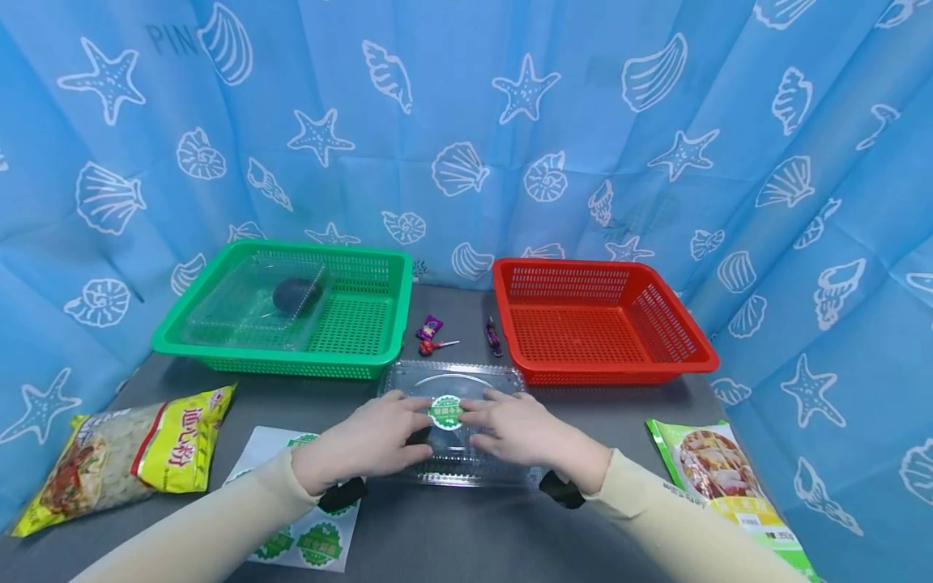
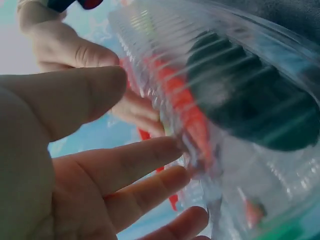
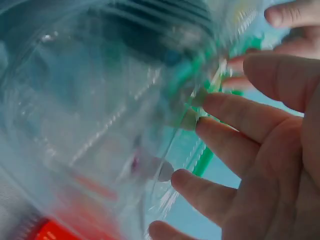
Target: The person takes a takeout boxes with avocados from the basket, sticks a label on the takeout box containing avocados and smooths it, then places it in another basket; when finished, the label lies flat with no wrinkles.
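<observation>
A clear plastic clamshell container [image 1: 466,476] lies closed on the grey table, with a round green-and-white sticker [image 1: 446,411] on its lid. From the left, my left hand [image 1: 375,435] rests its extended fingertips on the lid at the sticker's edge. My right hand [image 1: 530,429] does the same from the right, its fingers spread. Through the plastic in the left wrist view shows a dark rounded thing [image 2: 250,95], its kind unclear. The right wrist view has the fingertips [image 3: 210,102] against the container's clear wall.
A green basket [image 1: 284,364] holds another clear container [image 1: 233,304] with a dark round thing inside. A red basket [image 1: 605,377] stands right. Between them lie wrapped candies [image 1: 429,327] and a lollipop [image 1: 427,347]. Food bags [image 1: 175,445] flank both sides; a sticker sheet [image 1: 295,559] lies left.
</observation>
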The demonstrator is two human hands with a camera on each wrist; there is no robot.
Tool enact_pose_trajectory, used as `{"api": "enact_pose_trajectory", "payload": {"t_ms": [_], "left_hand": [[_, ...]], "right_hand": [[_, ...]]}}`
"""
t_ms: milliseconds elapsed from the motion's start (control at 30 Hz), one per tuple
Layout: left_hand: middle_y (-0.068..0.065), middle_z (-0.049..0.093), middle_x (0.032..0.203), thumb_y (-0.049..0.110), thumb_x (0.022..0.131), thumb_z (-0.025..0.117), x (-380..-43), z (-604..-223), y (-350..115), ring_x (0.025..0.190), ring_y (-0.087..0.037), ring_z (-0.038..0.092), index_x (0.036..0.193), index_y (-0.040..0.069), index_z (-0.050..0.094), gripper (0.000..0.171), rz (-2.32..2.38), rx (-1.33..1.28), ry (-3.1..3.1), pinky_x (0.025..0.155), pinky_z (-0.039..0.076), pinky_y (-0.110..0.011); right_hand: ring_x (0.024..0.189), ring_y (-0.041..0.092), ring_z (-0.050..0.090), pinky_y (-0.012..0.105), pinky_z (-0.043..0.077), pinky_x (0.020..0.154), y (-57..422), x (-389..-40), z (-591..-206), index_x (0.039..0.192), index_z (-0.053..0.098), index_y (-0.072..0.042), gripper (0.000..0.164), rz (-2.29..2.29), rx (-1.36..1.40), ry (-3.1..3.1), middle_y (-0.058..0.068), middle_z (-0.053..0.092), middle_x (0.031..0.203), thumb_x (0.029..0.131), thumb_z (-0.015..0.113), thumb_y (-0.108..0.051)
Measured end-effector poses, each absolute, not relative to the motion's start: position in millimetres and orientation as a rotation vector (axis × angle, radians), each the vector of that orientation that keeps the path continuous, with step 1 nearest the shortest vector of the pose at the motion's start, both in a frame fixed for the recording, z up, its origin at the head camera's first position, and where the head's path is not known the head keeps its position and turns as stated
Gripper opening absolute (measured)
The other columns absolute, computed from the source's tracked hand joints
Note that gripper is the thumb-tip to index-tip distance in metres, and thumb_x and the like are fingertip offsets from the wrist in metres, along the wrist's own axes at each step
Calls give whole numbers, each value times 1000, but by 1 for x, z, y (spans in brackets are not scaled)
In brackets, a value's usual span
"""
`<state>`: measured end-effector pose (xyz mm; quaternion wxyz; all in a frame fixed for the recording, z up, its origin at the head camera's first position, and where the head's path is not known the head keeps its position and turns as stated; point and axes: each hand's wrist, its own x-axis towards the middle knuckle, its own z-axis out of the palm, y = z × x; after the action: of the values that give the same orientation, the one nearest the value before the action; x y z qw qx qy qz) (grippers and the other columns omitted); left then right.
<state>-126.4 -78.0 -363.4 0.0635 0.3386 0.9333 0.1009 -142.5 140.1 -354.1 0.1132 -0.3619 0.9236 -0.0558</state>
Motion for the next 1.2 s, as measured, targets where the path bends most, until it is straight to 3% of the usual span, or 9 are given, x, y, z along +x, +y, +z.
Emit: {"api": "enact_pose_trajectory", "payload": {"t_ms": [133, 267, 367, 533, 700, 833, 933, 1200], "left_hand": [[-3, 56, 114, 34, 82, 57, -126, -363, -98, 104, -18, 49, 97, 13, 66, 28, 775, 890, 2795, 88, 40, -38], [-3, 52, 113, 32, 82, 58, -115, -375, -119, 100, -18, 50, 106, 13, 58, 31, 1300, 415, 2741, 80, 45, -35], [-9, 50, 113, 33, 82, 58, -106, -390, -127, 91, -21, 54, 117, 10, 48, 42, 1540, 93, 2589, 68, 49, -32], [-20, 49, 113, 32, 82, 58, -99, -412, -124, 84, -24, 57, 127, 4, 36, 57, 1774, -151, 2308, 62, 52, -34], [-19, 53, 106, 31, 81, 59, -95, -423, -115, 83, -22, 57, 127, -2, 36, 62, 1829, -205, 2260, 58, 52, -33], [-16, 56, 97, 27, 81, 60, -94, -426, -110, 78, -20, 58, 122, -7, 40, 57, 1843, -201, 2257, 57, 52, -34], [-15, 56, 96, 26, 80, 61, -93, -426, -109, 76, -19, 58, 118, -8, 44, 54, 1841, -204, 2262, 56, 52, -33], [-15, 56, 97, 30, 79, 61, -80, -422, -114, 81, -19, 57, 115, -9, 46, 56, 1776, -159, 2229, 55, 52, -32]], "right_hand": [[109, 22, 49, 44, 39, 89, 157, -141, -353, 105, 63, -14, 29, -548, -893, 2828, 2, 57, 114, 82, 57, -31], [87, 17, 57, 34, 47, 75, 181, -133, -360, 100, 62, -7, 25, -1081, -480, 2894, 3, 61, 96, 80, 61, -21], [87, 22, 57, 34, 48, 71, 197, -126, -373, 110, 54, -1, 36, -1347, -126, 2788, 12, 60, 100, 81, 60, -21], [90, 29, 56, 39, 50, 69, 203, -117, -395, 126, 33, 5, 62, -1593, 252, 2457, 26, 48, 115, 83, 57, -32], [81, 21, 56, 36, 51, 67, 193, -114, -414, 124, 36, 7, 65, -1724, 307, 2294, 21, 50, 110, 80, 58, -37], [74, 15, 53, 30, 50, 63, 185, -112, -421, 109, 49, 5, 44, -1856, 312, 2226, 12, 54, 92, 81, 59, -27], [67, 13, 50, 27, 47, 58, 182, -108, -421, 97, 49, 5, 31, -1920, 319, 2186, 7, 51, 80, 81, 58, -21], [65, 14, 52, 31, 48, 57, 188, -83, -413, 75, 42, -3, 21, -1891, 220, 2113, 3, 47, 74, 81, 55, -18]]}}
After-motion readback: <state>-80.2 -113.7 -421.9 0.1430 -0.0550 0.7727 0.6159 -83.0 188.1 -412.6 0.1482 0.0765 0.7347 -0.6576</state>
